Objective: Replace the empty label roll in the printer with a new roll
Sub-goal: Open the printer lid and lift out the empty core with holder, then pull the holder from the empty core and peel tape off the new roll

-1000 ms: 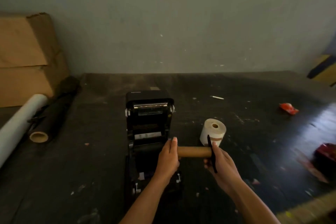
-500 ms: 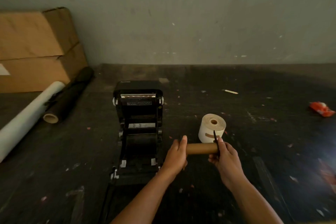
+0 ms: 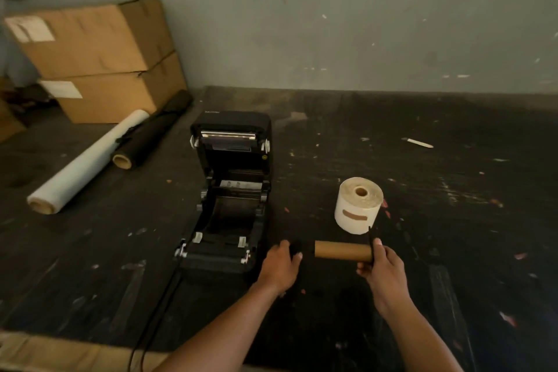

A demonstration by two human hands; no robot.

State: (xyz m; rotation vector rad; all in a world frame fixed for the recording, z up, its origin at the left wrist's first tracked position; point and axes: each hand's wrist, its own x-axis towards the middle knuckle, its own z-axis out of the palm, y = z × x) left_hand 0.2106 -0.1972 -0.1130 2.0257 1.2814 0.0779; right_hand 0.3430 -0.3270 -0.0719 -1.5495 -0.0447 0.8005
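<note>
On the dark, scuffed tabletop [image 3: 392, 136], just right of the open printer [image 3: 231, 190], the empty cardboard core [image 3: 342, 250] is held off the surface with its long axis running left to right, its open end pointing left toward the printer's front corner. The right hand [image 3: 382, 266] grips the core's right end, fingers curled round it together with a thin black flange [image 3: 370, 243] that stands upright across that end. The left hand [image 3: 280, 263] sits apart from the core, between it and the printer, fingers curled round a small dark piece; what that piece is cannot be told. The new label roll [image 3: 358, 205] stands on end just behind the core, its hole facing up. The printer's lid is tipped back and its bay lies bare.

Farther left, 1 white roll [image 3: 87, 163] and 1 black roll [image 3: 151, 136] lie side by side, both angled toward 2 stacked cardboard boxes [image 3: 99, 60] against the grey-green wall [image 3: 362, 18]. Paper scraps and flecks dot the table.
</note>
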